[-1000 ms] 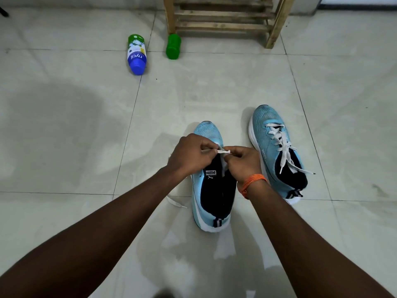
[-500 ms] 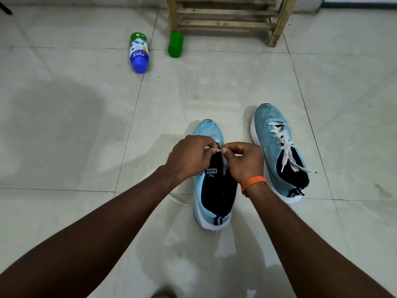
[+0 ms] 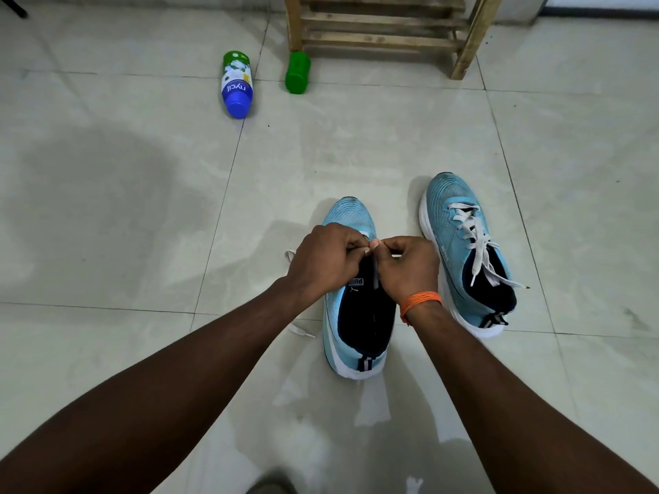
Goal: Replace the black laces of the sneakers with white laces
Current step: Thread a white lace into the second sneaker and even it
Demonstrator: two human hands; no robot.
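near sneaker (image 3: 353, 215) lies directly beneath the fingertips, its dark tongue bare. the far sneaker (image 3: 451, 194), just right of the right hand's knuckles, is already crossed with a flat white lace (image 3: 474, 240). so the job looks about half done, with threading of this shoe the step in hand.

the left hand (image 3: 328, 260) and right hand (image 3: 406, 267) meet tip to tip above the upper eyelets. their fingers are curled and pinch what i take to be the second white lace (image 3: 301, 331), whose loose ends trail on the tile left of and below the left hand. the pinch itself is mostly hidden.

the next move, i judge, calls for feeding the stiff tip through a small eyelet, then drawing the slack through evenly.

both uppers are soft blue knit mesh over thick white foam soles. the lace is limp woven tape, apt to twist.
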